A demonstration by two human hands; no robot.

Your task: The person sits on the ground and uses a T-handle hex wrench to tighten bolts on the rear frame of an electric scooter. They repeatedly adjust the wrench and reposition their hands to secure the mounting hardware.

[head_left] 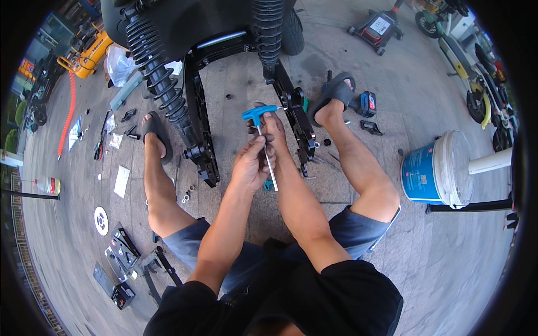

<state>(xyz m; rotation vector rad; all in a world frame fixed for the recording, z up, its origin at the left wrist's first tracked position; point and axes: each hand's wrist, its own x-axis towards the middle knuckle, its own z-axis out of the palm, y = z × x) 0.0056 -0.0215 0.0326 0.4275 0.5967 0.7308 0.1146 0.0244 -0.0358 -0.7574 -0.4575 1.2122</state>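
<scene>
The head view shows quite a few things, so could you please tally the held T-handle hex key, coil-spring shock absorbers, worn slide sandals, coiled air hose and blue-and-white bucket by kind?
Held T-handle hex key: 1
Coil-spring shock absorbers: 2
Worn slide sandals: 2
Coiled air hose: 1
Blue-and-white bucket: 1
Total: 7

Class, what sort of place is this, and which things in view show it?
Probably an outdoor repair spot for two-wheelers: a yellow compressor and a floor jack stand on the paving, with two-wheelers parked at the right.
</scene>
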